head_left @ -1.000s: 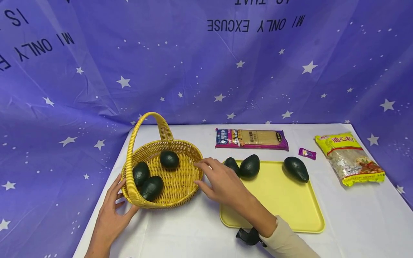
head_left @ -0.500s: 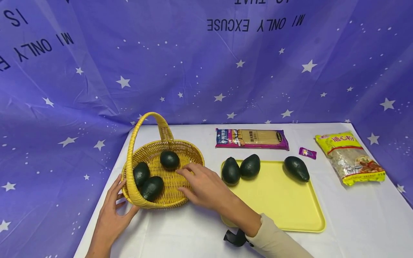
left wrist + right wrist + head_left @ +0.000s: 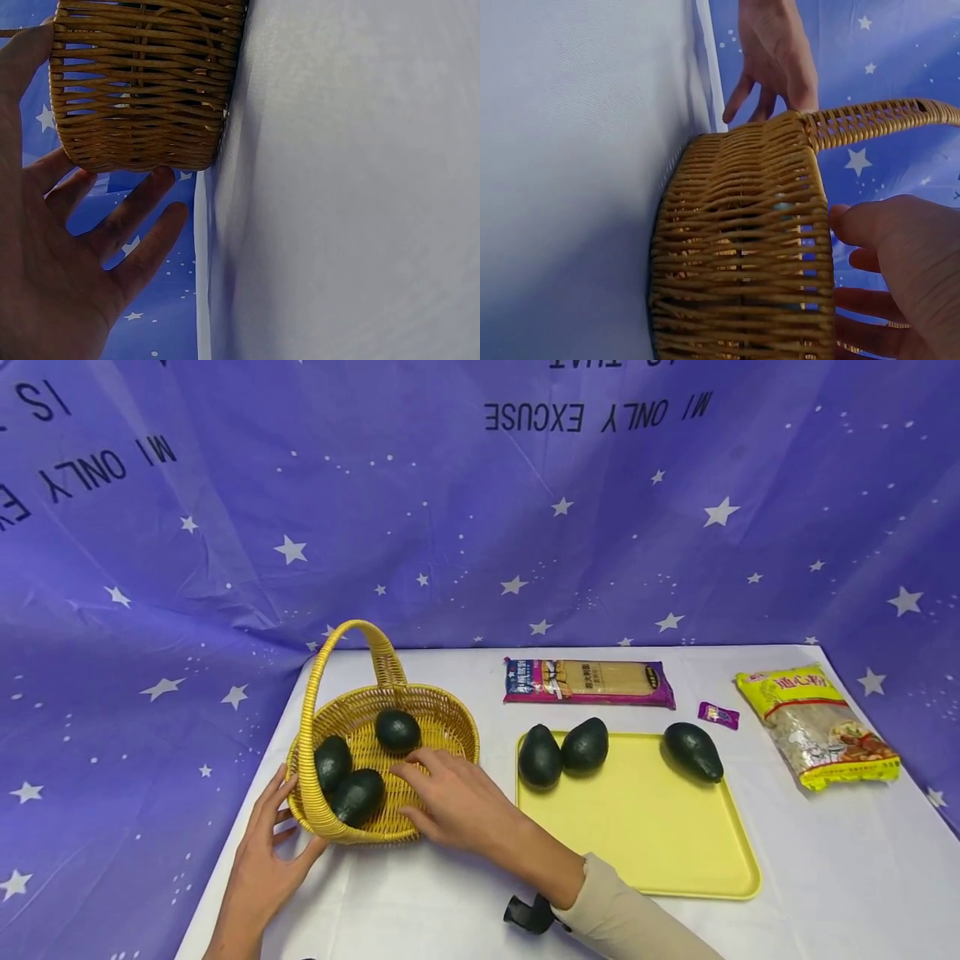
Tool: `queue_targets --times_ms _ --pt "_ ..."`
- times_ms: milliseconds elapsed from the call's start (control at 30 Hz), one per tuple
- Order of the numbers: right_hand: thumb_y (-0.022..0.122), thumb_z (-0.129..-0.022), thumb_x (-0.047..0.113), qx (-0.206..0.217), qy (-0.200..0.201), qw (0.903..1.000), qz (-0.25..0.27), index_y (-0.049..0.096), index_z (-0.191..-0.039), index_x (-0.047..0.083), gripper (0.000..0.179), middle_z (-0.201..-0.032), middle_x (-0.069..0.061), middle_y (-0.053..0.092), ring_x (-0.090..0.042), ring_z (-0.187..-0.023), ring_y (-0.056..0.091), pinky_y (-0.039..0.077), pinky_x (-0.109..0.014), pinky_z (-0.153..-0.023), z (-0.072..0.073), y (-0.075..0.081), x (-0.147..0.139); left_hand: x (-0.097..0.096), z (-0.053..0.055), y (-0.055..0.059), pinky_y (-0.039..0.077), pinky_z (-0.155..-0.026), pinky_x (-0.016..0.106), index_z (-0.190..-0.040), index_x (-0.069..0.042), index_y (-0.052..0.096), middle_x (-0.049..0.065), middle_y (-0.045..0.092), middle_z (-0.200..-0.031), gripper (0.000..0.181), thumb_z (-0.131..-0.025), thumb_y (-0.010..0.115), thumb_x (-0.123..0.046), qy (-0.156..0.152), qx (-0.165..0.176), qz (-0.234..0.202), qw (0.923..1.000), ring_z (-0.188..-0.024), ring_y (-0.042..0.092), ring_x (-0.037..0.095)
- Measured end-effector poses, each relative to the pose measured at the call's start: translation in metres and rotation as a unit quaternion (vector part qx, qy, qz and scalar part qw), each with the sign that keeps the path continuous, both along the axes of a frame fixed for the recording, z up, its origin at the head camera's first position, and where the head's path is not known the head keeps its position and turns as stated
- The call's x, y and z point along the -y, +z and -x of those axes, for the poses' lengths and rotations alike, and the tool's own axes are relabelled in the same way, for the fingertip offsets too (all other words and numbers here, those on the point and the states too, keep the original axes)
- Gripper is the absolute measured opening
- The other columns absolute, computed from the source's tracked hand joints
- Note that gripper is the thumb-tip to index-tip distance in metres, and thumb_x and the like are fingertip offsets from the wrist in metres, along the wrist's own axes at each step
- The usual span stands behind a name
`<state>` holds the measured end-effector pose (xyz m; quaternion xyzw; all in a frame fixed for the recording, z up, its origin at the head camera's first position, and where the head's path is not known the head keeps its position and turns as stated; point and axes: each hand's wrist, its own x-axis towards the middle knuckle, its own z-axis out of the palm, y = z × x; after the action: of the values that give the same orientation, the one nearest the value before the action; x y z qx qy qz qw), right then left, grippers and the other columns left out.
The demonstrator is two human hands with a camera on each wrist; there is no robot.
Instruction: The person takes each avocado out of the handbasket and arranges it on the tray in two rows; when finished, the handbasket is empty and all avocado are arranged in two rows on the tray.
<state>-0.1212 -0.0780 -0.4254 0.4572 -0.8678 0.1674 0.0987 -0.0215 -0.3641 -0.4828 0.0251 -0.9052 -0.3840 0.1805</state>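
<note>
A yellow wicker basket (image 3: 467,720) with a tall handle stands at the table's left. Inside it lie three dark green avocados: one at the back (image 3: 398,731), one at the left (image 3: 330,765) and one at the front (image 3: 358,798). My left hand (image 3: 262,877) rests against the basket's left side, fingers spread and thumb near the front; the left wrist view shows its fingers (image 3: 150,240) not wrapped round the wicker wall (image 3: 142,90). Over the basket's front right rim reaches my right hand (image 3: 465,806), fingers slightly bent, with nothing visible between fingers and thumb.
A yellow tray (image 3: 637,839) to the right holds an avocado (image 3: 540,758), a second avocado (image 3: 585,747) and a third avocado (image 3: 692,752). Behind lie a spaghetti pack (image 3: 590,683), a small purple sachet (image 3: 718,716) and a yellow macaroni bag (image 3: 825,735).
My right hand has moved left from the tray side, over the rim and into the basket's opening. The left hand and the avocados have stayed in place.
</note>
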Motion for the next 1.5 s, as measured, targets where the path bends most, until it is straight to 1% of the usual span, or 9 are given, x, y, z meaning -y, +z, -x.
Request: queue_targets --times_ms 133,300,567,667,800,1033,1133,1267,1500 --pt "0.073 -0.103 0.042 -0.003 -0.002 1.0 -0.004 0.064 -0.146 0.017 0.05 -0.138 -0.005 0.065 -0.022 -0.12 0.068 0.061 -0.037 -0.101 -0.002 -0.001 0.007 0.0 0.001 0.001 0.047 -0.092 0.0 -0.164 -0.023 0.046 -0.006 0.032 -0.175 0.098 -0.081 0.095 -0.006 -0.001 0.0 0.002 1.0 -0.116 0.051 -0.014" --pt "0.075 -0.101 0.043 -0.005 -0.007 0.9999 -0.008 0.065 -0.145 0.018 0.051 -0.135 -0.004 0.065 -0.02 -0.112 0.07 0.063 -0.035 -0.093 -0.001 -0.005 0.015 0.001 0.001 0.002 0.047 -0.092 0.0 -0.164 -0.023 0.047 -0.006 0.032 -0.175 0.097 -0.081 0.095 -0.006 0.001 0.001 0.001 1.0 -0.115 0.051 -0.013" --pt "0.076 -0.1 0.046 -0.012 0.0 0.9998 -0.018 0.068 -0.14 0.018 0.05 -0.131 -0.002 0.066 -0.017 -0.104 0.07 0.064 -0.029 -0.081 0.0 -0.01 0.028 0.002 -0.002 0.001 0.047 -0.092 0.0 -0.164 -0.022 0.046 -0.006 0.032 -0.175 0.097 -0.082 0.095 -0.007 0.003 0.005 0.0 1.0 -0.115 0.051 -0.013" --pt "0.075 -0.1 0.048 -0.007 0.0 0.9997 -0.023 0.068 -0.14 0.018 0.05 -0.13 -0.002 0.066 -0.016 -0.102 0.07 0.063 -0.028 -0.078 0.001 -0.011 0.033 0.001 -0.002 0.001 0.047 -0.091 -0.001 -0.165 -0.023 0.046 -0.006 0.031 -0.176 0.097 -0.082 0.095 -0.007 0.004 0.008 0.001 1.0 -0.115 0.05 -0.014" --pt "0.074 -0.1 0.051 0.009 0.001 0.9995 -0.03 0.069 -0.141 0.019 0.052 -0.13 -0.001 0.065 -0.016 -0.102 0.07 0.063 -0.027 -0.078 0.003 -0.011 0.04 0.001 -0.002 0.001 0.047 -0.091 -0.001 -0.165 -0.023 0.045 -0.006 0.03 -0.176 0.097 -0.083 0.094 -0.008 0.005 0.012 0.002 0.9999 -0.115 0.05 -0.014" --pt "0.074 -0.1 0.055 0.015 0.007 0.9996 -0.024 0.07 -0.138 0.019 0.053 -0.126 0.0 0.065 -0.014 -0.101 0.068 0.062 -0.024 -0.078 0.006 -0.011 0.051 0.001 -0.001 0.0 0.046 -0.092 -0.001 -0.166 -0.022 0.044 -0.004 0.03 -0.176 0.096 -0.084 0.093 -0.007 0.0 0.008 -0.001 1.0 -0.115 0.05 -0.012" --pt "0.072 -0.1 0.056 0.02 0.008 0.9992 -0.033 0.07 -0.139 0.019 0.054 -0.127 0.0 0.066 -0.014 -0.102 0.068 0.062 -0.025 -0.077 0.006 -0.011 0.055 0.0 -0.001 0.0 0.047 -0.092 -0.001 -0.165 -0.021 0.044 -0.004 0.03 -0.176 0.096 -0.084 0.092 -0.006 -0.002 0.005 -0.002 1.0 -0.115 0.05 -0.012" --pt "0.07 -0.1 0.059 0.029 0.012 0.9983 -0.049 0.068 -0.142 0.02 0.057 -0.131 0.0 0.066 -0.016 -0.107 0.068 0.062 -0.026 -0.078 0.007 -0.009 0.06 0.0 -0.001 0.0 0.046 -0.092 -0.001 -0.166 -0.024 0.043 -0.004 0.029 -0.177 0.096 -0.085 0.092 -0.008 -0.003 0.01 -0.001 0.9999 -0.116 0.049 -0.013" --pt "0.071 -0.1 0.058 0.074 0.014 0.9961 -0.045 0.067 -0.145 0.02 0.059 -0.135 -0.002 0.066 -0.015 -0.11 0.07 0.063 -0.025 -0.077 0.011 -0.012 0.068 -0.001 0.0 0.0 0.046 -0.092 -0.001 -0.167 -0.024 0.042 -0.002 0.029 -0.177 0.096 -0.086 0.092 -0.008 -0.002 0.014 0.002 0.9999 -0.117 0.047 -0.015"
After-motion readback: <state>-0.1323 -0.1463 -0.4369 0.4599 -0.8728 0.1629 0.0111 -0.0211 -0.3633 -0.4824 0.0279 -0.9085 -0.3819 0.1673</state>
